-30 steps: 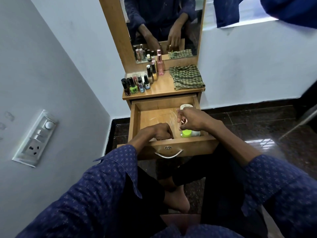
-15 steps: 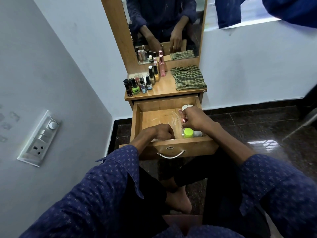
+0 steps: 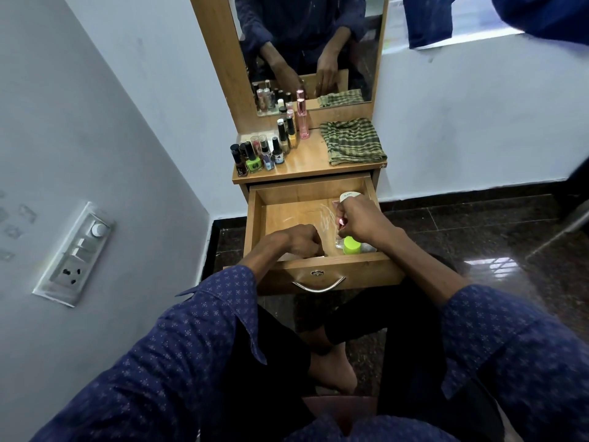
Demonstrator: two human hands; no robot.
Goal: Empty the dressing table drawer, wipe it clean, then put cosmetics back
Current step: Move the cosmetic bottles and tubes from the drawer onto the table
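Reaching into the open drawer (image 3: 255, 218), both hands clenched: right hand (image 3: 357, 218) gripping a pink-capped item (image 3: 340, 222) (small), left hand (image 3: 301, 240) fisted.

The pulled-out wooden drawer (image 3: 255, 218) is open from above. Its left and middle floor is bare, apart from the curled left hand (image 3: 301, 240) set low against the front wall. The right side is crowded: a white rounded container (image 3: 348, 196) lies in the far right corner, a lime-green-capped clear bottle (image 3: 352, 245) lies near the front right, and the right hand (image 3: 358, 218) is held between them. On the wooden tabletop (image 3: 310, 157), the left edge is blocked by a cluster of upright nail-polish bottles (image 3: 259, 154) and the right by a folded green checked cloth (image 3: 352, 141); a bare strip is left between them.
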